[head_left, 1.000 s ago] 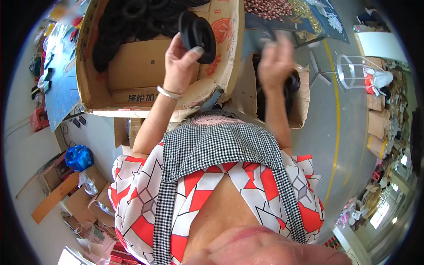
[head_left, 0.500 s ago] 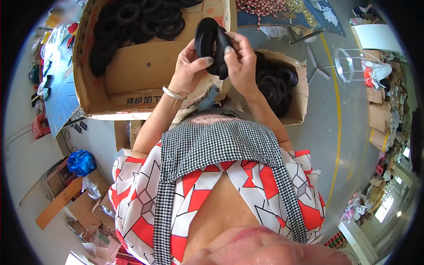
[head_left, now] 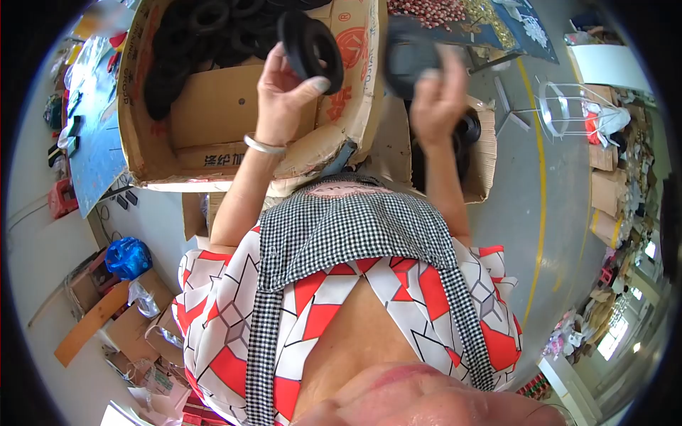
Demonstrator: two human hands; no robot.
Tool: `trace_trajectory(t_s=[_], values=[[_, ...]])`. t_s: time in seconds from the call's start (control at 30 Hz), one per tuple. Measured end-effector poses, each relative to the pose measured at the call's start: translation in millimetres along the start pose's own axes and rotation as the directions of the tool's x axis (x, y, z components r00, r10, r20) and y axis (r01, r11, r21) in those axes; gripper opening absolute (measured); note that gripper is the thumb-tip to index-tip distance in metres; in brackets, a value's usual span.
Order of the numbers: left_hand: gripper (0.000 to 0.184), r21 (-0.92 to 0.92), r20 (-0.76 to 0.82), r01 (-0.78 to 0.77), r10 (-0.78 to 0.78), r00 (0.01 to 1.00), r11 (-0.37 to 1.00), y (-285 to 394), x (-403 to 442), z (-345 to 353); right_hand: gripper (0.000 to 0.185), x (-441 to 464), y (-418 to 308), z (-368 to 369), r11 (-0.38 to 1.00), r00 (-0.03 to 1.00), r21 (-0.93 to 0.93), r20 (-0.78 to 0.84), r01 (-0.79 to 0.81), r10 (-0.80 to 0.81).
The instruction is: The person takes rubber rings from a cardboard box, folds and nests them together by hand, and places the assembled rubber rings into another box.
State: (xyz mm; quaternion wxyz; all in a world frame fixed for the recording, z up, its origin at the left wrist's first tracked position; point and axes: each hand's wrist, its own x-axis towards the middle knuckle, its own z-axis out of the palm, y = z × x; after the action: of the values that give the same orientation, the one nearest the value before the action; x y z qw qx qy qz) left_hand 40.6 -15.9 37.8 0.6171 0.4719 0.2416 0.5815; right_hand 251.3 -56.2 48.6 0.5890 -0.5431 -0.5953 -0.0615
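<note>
My left hand (head_left: 280, 99) grips a thick black ring (head_left: 302, 53) by its lower edge, thumb in front. Two bands show there, and I cannot tell whether they are separate rings. To the right, my right hand (head_left: 437, 106) holds another black ring (head_left: 408, 60), smeared by motion. The two hands are apart. Under the left hand lies a large cardboard box (head_left: 234, 113) with a pile of black rings (head_left: 170, 57) at its far side. Below the right hand, a smaller cardboard box (head_left: 484, 153) holds more black rings (head_left: 465, 131), partly hidden by my arm.
Behind the boxes, red and white beads (head_left: 430, 11) lie on a blue table (head_left: 490, 51). A white wire frame (head_left: 561, 110) stands on the right, before stacked cartons (head_left: 606, 174). On the left are a blue tabletop (head_left: 99, 156) and a blue plastic bag (head_left: 128, 259).
My hands have moved apart from where they met around the black rings. The left went left with one part; the right went right over the smaller box with a ring.
</note>
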Motion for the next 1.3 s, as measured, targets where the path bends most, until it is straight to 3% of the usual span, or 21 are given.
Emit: trace_trajectory(t_s=[0.07, 0.1, 0.17, 0.2, 0.27, 0.4, 0.5, 0.53, 0.57, 0.63, 0.7, 0.77, 0.83, 0.87, 1.0, 1.1, 1.13, 1.17, 1.2, 1.27, 1.3], values=[[0.075, 0.022, 0.083, -0.043, 0.041, 0.996, 0.999, -9, -3, 12, 0.037, -10, -26, 20, 0.978, 0.985, 0.208, 0.171, -0.028, -0.008], [0.077, 0.042, 0.106, -0.077, 0.072, 0.992, 0.996, -10, -4, 17, 0.040, -8, -49, 21, 0.829, 0.890, 0.406, 0.400, -0.385, 0.218], [0.080, 0.038, 0.105, -0.020, 0.015, 0.994, 0.999, -1, -7, 20, 0.047, -12, -46, 30, 0.635, 0.790, 0.519, 0.555, -0.573, 0.259], [0.080, 0.097, 0.136, -0.022, 0.009, 0.991, 0.995, 1, -8, 17, 0.047, -11, -47, 30, 0.633, 0.790, 0.521, 0.558, -0.573, 0.255], [0.080, 0.126, 0.147, 0.006, -0.024, 0.989, 0.992, 4, -10, 17, 0.051, -7, -45, 25, 0.397, 0.658, 0.537, 0.690, -0.744, 0.301], [0.081, 0.102, 0.141, -0.006, -0.008, 0.990, 0.995, 4, -10, 19, 0.059, -2, -46, 22, 0.461, 0.688, 0.538, 0.674, -0.706, 0.269], [0.080, 0.200, 0.179, -0.075, 0.039, 0.983, 0.977, 7, -10, 18, 0.064, 11, -51, 11, 0.622, 0.641, 0.395, 0.731, -0.676, 0.232], [0.079, 0.327, 0.195, -0.101, 0.038, 0.980, 0.939, 8, -10, 18, 0.064, 10, -52, 12, 0.620, 0.639, 0.393, 0.733, -0.679, 0.234], [0.079, 0.448, 0.213, -0.130, 0.035, 0.976, 0.885, 9, -11, 19, 0.065, 9, -55, 13, 0.722, 0.683, 0.352, 0.695, -0.596, 0.224], [0.077, 0.461, 0.199, -0.128, 0.038, 0.979, 0.878, 3, -10, 17, 0.064, 0, -53, 22, 0.870, 0.795, 0.292, 0.583, -0.396, 0.166], [0.076, 0.473, 0.181, -0.126, 0.044, 0.983, 0.872, 0, -10, 18, 0.062, -5, -47, 29, 0.862, 0.819, 0.312, 0.544, -0.400, 0.183], [0.072, 0.085, 0.081, 0.111, -0.118, 0.990, 0.990, 1, -11, 20, 0.058, -12, -27, 41, 0.863, 0.892, 0.382, 0.424, -0.332, 0.155], [0.064, 0.001, 0.074, 0.163, -0.162, 0.984, 0.987, -2, -13, 11, 0.056, -5, -29, 28, 0.464, 0.691, 0.520, 0.619, -0.717, 0.373], [0.059, -0.124, 0.095, 0.222, -0.211, 0.973, 0.967, -4, -14, 4, 0.059, -4, -21, 25, 0.229, 0.625, 0.587, 0.670, -0.777, 0.402], [0.047, -0.379, 0.153, 0.283, -0.242, 0.958, 0.881, 4, -13, -3, 0.060, 1, -8, 1, -0.001, 0.556, 0.604, 0.734, -0.797, 0.390], [0.046, -0.458, 0.156, 0.303, -0.260, 0.953, 0.836, -2, -15, -18, 0.058, -3, 2, -7, -0.037, 0.583, 0.656, 0.693, -0.754, 0.423], [0.047, -0.491, 0.155, 0.317, -0.276, 0.948, 0.812, -1, -15, -25, 0.043, -8, 16, -12, -0.362, 0.555, 0.641, 0.768, -0.677, 0.320], [0.048, -0.577, -0.007, 0.222, -0.277, 0.961, 0.786, 4, -16, -32, 0.025, -1, 35, -16, -0.611, 0.608, 0.546, 0.783, -0.573, 0.130], [0.042, -0.601, -0.114, 0.154, -0.274, 0.955, 0.784, 7, -14, -51, 0.022, 7, 42, -27, -0.584, 0.683, 0.635, 0.709, -0.506, 0.179], [0.032, -0.537, -0.135, 0.096, -0.198, 0.971, 0.838, 14, -8, -76, 0.019, 17, 61, -48, -0.533, 0.726, 0.722, 0.636, -0.441, 0.261], [0.030, -0.454, -0.129, 0.079, -0.153, 0.980, 0.888, 19, -7, -75, 0.031, 20, 64, -53, -0.468, 0.755, 0.755, 0.609, -0.459, 0.243]])
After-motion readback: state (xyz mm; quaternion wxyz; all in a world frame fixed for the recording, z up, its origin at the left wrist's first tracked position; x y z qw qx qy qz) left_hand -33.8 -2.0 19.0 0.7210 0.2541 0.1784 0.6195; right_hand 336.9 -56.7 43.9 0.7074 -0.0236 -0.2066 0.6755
